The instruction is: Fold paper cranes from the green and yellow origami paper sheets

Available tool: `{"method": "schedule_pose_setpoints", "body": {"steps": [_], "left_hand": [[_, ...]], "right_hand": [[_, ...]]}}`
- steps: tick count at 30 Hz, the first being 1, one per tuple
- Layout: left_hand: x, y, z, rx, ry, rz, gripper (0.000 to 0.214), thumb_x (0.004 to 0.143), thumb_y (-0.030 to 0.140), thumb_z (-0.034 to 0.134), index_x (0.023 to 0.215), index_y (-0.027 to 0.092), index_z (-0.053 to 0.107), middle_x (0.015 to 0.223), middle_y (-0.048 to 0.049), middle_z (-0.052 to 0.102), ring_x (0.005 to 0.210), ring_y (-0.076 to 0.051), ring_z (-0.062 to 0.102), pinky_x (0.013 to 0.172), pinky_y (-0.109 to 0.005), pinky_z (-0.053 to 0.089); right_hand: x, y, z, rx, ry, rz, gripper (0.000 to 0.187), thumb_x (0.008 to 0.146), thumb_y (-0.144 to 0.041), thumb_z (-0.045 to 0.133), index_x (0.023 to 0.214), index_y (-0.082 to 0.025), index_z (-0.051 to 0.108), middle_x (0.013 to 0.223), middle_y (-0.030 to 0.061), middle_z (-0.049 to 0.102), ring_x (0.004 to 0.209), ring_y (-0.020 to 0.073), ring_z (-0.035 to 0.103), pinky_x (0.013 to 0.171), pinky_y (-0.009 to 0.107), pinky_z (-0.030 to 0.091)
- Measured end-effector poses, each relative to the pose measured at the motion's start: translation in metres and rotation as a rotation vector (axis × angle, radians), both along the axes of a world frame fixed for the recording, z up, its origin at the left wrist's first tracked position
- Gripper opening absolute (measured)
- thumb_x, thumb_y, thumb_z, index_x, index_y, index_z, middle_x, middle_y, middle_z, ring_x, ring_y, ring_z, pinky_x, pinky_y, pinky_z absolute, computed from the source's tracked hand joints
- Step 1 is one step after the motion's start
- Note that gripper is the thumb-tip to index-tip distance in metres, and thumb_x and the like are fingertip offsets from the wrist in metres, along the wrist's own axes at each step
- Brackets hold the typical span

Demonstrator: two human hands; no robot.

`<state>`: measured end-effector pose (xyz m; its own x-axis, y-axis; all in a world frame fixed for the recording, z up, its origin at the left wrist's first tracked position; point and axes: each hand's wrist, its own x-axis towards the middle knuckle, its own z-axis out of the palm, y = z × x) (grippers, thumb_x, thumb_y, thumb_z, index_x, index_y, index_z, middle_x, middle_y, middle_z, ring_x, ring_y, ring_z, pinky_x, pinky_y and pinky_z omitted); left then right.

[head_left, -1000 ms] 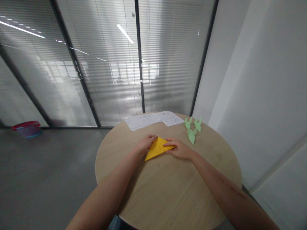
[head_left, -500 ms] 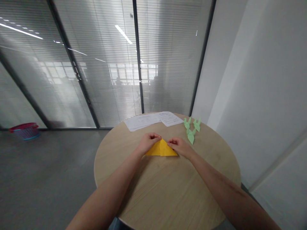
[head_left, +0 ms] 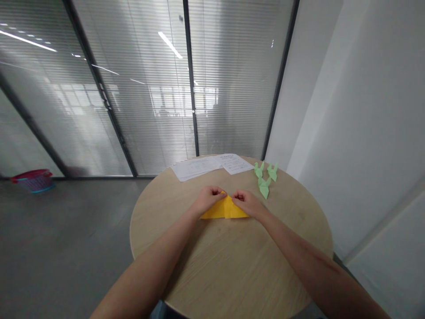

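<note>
A folded sheet of yellow paper (head_left: 217, 212), roughly a triangle with its long edge toward me, is between my hands at the middle of the round table. My left hand (head_left: 210, 199) pinches its upper left edge near the peak, thumb along the front. On the other side my right hand (head_left: 246, 202) pinches the upper right slope. The fingers behind the paper are partly hidden. A vertical crease or opening runs down the paper's middle.
Several printed white sheets (head_left: 199, 166) lie at the table's (head_left: 226, 266) far edge. Right of them stand three green folded-paper figures (head_left: 264, 188). A red and blue basket (head_left: 35, 180) rests on the floor at left. Glass partitions with blinds rise behind; a white wall (head_left: 372, 133) is at right.
My left hand has slid slightly right along the upper edge, closer to my right hand. The yellow paper has shifted a little right, and its peak looks less sharp.
</note>
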<state>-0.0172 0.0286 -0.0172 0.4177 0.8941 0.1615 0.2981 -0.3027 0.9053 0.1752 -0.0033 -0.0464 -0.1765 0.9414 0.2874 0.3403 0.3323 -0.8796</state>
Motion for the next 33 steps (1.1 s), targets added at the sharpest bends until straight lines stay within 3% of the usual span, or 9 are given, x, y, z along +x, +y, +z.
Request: {"method": "schedule_pose_setpoints", "body": {"steps": [10, 19, 28, 33], "left_hand": [[-0.01, 0.007, 0.003, 0.038, -0.014, 0.062, 0.029, 0.072, 0.043, 0.066, 0.077, 0.014, 0.071, 0.072, -0.0038, 0.066, 0.063, -0.015, 0.055, 0.057, -0.025, 0.039], [-0.025, 0.012, 0.015, 0.021, -0.086, 0.152, 0.032, 0.068, 0.045, 0.068, 0.077, 0.014, 0.069, 0.07, -0.0028, 0.065, 0.061, -0.014, 0.055, 0.055, -0.024, 0.04], [-0.033, 0.015, 0.02, 0.022, -0.153, 0.223, 0.032, 0.067, 0.046, 0.07, 0.078, 0.015, 0.071, 0.072, -0.0034, 0.067, 0.06, -0.014, 0.056, 0.055, -0.024, 0.041], [-0.045, 0.018, 0.025, 0.01, -0.308, 0.312, 0.033, 0.066, 0.045, 0.072, 0.079, 0.015, 0.069, 0.072, -0.0033, 0.067, 0.061, -0.015, 0.058, 0.056, -0.024, 0.043]], "right_hand": [[0.005, -0.002, 0.004, -0.013, -0.087, 0.025, 0.01, 0.071, -0.024, 0.052, 0.072, -0.017, 0.059, 0.062, -0.0023, 0.054, 0.056, 0.0106, 0.045, 0.052, 0.021, 0.031], [0.01, -0.005, 0.011, -0.021, -0.191, 0.023, 0.008, 0.069, -0.021, 0.051, 0.066, -0.016, 0.056, 0.058, -0.004, 0.051, 0.055, 0.0094, 0.044, 0.052, 0.02, 0.031], [0.018, 0.002, 0.005, -0.088, -0.161, -0.012, 0.009, 0.072, -0.021, 0.05, 0.073, -0.016, 0.058, 0.061, -0.0012, 0.058, 0.052, 0.009, 0.049, 0.05, 0.019, 0.034], [0.028, 0.011, -0.005, -0.073, -0.137, -0.067, 0.006, 0.071, -0.02, 0.05, 0.071, -0.017, 0.056, 0.064, -0.0007, 0.059, 0.052, 0.0083, 0.049, 0.049, 0.019, 0.034]]}}
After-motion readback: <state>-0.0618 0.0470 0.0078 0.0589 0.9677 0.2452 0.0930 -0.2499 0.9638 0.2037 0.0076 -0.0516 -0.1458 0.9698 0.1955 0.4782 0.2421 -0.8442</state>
